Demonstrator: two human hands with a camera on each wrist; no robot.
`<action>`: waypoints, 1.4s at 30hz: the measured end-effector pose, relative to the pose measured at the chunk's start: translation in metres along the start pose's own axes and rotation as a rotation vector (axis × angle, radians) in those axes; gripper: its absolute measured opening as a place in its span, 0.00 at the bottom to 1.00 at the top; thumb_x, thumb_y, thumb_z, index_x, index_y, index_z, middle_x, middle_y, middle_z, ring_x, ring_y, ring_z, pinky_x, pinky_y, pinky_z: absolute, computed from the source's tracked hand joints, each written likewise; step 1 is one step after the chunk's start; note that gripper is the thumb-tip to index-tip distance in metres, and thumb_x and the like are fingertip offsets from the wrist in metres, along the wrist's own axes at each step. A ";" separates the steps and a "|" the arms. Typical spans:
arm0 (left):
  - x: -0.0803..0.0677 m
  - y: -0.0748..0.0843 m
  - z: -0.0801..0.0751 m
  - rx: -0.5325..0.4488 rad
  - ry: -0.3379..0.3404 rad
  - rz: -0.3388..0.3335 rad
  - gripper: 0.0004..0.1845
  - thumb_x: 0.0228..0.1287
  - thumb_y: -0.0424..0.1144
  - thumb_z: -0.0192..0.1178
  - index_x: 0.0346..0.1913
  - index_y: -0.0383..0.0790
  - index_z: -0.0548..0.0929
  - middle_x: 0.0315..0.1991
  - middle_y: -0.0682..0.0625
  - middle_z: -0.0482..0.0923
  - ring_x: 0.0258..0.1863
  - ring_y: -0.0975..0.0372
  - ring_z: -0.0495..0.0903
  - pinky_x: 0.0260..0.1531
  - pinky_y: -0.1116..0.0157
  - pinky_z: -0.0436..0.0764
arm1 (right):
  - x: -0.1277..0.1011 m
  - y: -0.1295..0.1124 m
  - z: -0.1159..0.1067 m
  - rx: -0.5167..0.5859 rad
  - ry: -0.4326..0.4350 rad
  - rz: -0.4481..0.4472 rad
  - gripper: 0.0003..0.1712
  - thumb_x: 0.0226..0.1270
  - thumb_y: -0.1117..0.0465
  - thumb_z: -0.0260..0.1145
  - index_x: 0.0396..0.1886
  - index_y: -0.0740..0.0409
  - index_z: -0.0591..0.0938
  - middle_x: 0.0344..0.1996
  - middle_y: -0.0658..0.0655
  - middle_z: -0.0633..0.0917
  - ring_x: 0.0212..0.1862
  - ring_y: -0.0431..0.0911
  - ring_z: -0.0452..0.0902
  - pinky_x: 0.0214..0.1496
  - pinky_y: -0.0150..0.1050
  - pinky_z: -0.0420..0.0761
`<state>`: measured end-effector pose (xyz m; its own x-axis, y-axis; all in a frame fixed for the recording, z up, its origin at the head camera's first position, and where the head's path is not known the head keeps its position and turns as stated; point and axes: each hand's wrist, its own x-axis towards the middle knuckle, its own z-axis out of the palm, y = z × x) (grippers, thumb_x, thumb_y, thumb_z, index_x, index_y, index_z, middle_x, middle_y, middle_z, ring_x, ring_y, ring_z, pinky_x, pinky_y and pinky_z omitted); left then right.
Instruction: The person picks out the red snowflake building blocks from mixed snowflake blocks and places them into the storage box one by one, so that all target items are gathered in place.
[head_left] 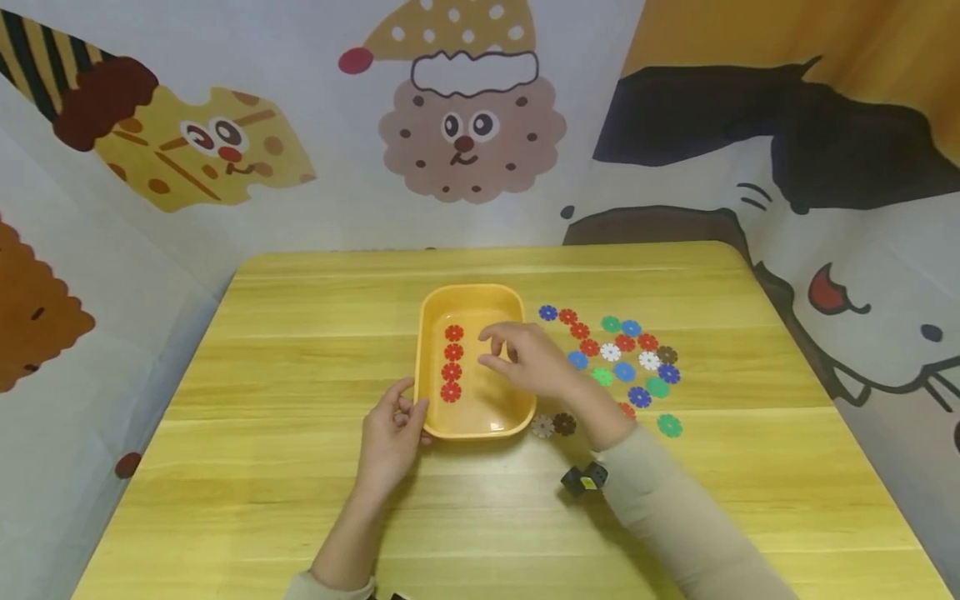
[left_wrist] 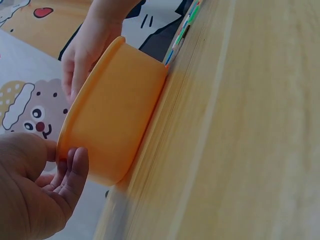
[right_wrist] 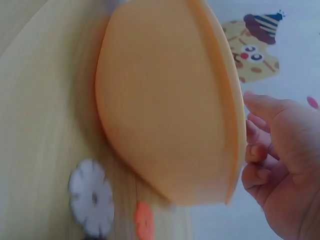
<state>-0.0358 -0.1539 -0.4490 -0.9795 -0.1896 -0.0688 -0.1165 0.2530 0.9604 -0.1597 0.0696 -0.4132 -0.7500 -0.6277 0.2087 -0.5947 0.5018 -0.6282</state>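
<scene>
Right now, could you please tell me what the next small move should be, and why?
I would probably have the right hand fetch a loose red disc: it looks empty above the tray, where four red discs lie in a row, while the left hand holds the tray's edge.

Discs (head_left: 452,372) in tray (head_left: 480,414), others (head_left: 624,372) right

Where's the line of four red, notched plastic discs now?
In the head view, the line of four red, notched plastic discs lies inside the yellow-orange, rounded-rectangular plastic tray, along its left side, left of the right grip.
</scene>
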 end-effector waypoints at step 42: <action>0.001 -0.003 -0.001 0.016 -0.004 0.014 0.24 0.74 0.34 0.60 0.69 0.33 0.72 0.33 0.42 0.77 0.23 0.57 0.82 0.25 0.62 0.91 | -0.089 0.077 -0.043 0.035 0.045 0.186 0.19 0.69 0.58 0.71 0.54 0.64 0.83 0.35 0.50 0.84 0.31 0.42 0.78 0.30 0.33 0.85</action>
<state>-0.0362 -0.1555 -0.4521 -0.9817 -0.1821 -0.0560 -0.1049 0.2712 0.9568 -0.1507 0.1898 -0.4477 -0.8585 -0.4986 0.1198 -0.4353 0.5852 -0.6842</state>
